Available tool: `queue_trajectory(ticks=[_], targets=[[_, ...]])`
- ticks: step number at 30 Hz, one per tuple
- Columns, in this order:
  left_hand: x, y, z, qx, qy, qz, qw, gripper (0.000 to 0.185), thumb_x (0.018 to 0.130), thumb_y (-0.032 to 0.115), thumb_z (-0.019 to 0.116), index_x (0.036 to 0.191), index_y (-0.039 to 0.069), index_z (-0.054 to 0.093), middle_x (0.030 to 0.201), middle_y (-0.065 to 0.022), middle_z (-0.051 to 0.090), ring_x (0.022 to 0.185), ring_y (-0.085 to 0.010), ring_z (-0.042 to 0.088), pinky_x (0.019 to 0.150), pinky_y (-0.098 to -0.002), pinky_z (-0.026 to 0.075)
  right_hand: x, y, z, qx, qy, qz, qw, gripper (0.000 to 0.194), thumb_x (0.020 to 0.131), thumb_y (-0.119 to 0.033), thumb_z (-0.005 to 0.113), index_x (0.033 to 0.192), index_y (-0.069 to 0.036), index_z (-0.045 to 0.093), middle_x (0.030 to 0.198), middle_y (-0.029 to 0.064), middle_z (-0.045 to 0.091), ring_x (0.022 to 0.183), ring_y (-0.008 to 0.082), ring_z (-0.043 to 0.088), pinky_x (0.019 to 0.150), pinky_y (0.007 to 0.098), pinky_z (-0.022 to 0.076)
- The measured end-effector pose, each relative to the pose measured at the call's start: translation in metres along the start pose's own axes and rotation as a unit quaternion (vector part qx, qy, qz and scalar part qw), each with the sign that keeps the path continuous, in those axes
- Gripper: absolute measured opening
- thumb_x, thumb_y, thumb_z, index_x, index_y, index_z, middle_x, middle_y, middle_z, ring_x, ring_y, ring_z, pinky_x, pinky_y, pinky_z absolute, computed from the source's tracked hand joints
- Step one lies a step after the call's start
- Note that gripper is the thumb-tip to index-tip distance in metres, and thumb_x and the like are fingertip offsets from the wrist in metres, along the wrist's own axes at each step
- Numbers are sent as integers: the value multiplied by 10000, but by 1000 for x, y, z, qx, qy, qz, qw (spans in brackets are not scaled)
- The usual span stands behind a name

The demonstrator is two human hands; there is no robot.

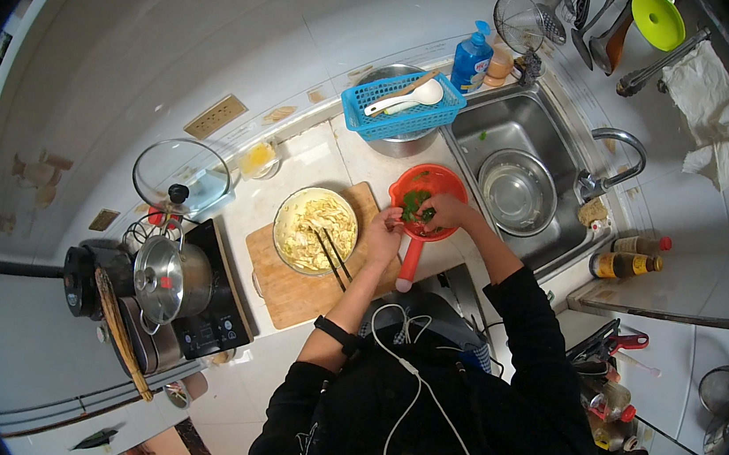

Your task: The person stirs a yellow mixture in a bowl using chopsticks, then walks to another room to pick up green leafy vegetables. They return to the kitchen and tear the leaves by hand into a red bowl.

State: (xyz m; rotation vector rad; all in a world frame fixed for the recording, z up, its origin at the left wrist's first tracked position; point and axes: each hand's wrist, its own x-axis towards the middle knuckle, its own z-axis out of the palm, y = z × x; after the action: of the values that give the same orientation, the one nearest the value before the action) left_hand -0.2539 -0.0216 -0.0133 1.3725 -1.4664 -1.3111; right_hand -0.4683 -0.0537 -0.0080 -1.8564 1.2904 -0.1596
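A red plastic basin with a handle (411,256) holds green leafy herbs (414,203). My right hand (444,211) reaches into it with its fingers closed on some of the leaves. At the basin's left rim is my left hand (386,228), fingers bent; whether it holds anything is too small to tell. Left of that hand, a bowl (278,222) of pale yellow chopped food (321,223) stands on a wooden cutting board (283,302). Dark chopsticks (330,250) lean in the bowl, their lower ends passing close to my left forearm.
A steel sink (556,118) with a metal bowl (517,192) lies right of the basin. Behind stand a blue plastic basket (350,109) with spoons and a blue soap bottle (472,62). An induction cooktop (215,318) bearing a lidded steel pot (196,276) is at left.
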Motion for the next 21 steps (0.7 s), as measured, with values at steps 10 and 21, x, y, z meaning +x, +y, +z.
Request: queue_trajectory(ticks=[10,21], targets=[[0,-2,0,-17,-3,-5,1000,341,826,-102,579,1148,-1,619,1042,-81,667,888,-140,636,802,-253,521,0,6,21,261,82,37,961,340,701,-34,733,1037,-1,697,911,95,714,832,200,681,745,302,533],[2,-6,2,-15,6,-18,1000,344,814,-116,579,1139,-11,619,1042,-93,671,875,-139,635,776,-257,522,2,0,15,176,244,97,949,384,796,-131,725,1146,3,640,1056,161,674,963,242,668,788,328,529]])
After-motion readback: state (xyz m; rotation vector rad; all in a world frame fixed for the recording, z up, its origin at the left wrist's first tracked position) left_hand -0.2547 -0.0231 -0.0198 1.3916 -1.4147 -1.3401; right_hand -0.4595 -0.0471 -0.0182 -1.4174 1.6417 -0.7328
